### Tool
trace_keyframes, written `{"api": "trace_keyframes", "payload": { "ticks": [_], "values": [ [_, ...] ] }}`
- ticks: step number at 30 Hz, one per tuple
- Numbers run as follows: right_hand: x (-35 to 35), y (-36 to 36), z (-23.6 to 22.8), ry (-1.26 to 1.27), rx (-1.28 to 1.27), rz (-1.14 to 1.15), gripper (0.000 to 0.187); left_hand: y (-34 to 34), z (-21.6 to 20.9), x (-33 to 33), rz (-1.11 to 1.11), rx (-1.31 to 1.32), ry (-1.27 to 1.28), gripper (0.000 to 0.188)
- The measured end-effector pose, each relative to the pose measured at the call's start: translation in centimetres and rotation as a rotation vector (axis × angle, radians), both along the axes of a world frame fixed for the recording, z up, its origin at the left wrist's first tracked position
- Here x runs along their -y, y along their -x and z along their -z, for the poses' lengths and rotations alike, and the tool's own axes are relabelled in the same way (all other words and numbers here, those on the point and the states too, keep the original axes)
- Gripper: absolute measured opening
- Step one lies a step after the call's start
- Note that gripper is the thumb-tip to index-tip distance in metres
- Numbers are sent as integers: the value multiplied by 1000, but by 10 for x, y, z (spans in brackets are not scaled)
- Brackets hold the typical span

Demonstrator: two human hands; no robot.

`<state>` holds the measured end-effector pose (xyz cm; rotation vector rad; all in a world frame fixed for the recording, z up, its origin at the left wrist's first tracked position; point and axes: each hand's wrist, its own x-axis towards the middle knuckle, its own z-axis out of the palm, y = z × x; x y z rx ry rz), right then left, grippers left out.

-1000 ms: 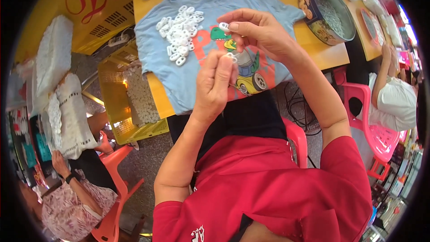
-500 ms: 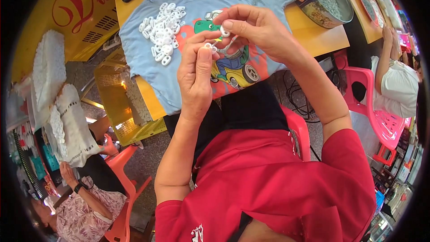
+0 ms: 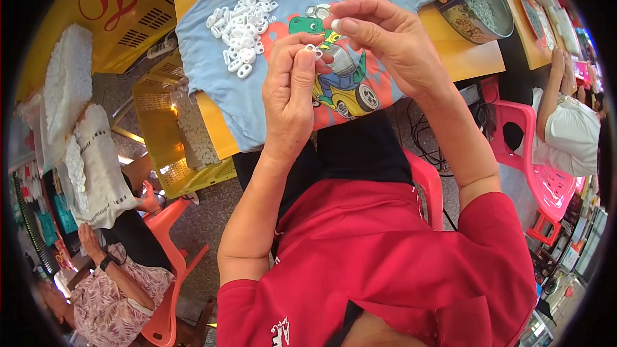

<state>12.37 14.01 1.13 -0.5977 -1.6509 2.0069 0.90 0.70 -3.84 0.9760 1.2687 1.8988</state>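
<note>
My left hand [image 3: 288,93] is closed, pinching a small white plastic piece with a hole [image 3: 313,49] between thumb and fingers. To its upper right, my right hand [image 3: 392,42] pinches a small rounded white piece [image 3: 335,24] between thumb and forefinger. A gap separates the two pieces. Both hands are above a light blue T-shirt [image 3: 215,93] printed with a green cartoon dinosaur in a yellow car. Left of my hands, a pile of oval white plastic pieces with holes [image 3: 243,32] lies on the shirt.
The shirt covers a yellow table [image 3: 466,61]. At the far right stands an open round tin [image 3: 498,22] of small metal parts. A yellow plastic crate [image 3: 151,119] is left of the table. People sit at both sides, one on an orange chair [image 3: 170,234], one by a pink chair [image 3: 530,135].
My hands have drawn apart. The right hand has moved up and right with its rounded piece, away from the left hand's piece. The whole view has shifted slightly.
</note>
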Motion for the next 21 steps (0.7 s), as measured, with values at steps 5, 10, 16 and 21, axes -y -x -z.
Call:
{"api": "trace_keyframes", "payload": {
  "ticks": [5, 10, 16, 21],
  "values": [
    [12, 2, 3, 25, -59, 35, 25, -2, 1, -1, -28, 41, -36, 19],
    [18, 4, -1, 7, -55, 29, 23, -1, 1, 0, -38, 32, -26, 19],
    [20, 3, -6, 27, -27, 20, 23, -1, 0, 0, -41, 21, -22, 19],
    [18, 3, -3, -56, -38, 20, 22, -1, 2, 0, -37, 3, -34, 18]
  ]
}}
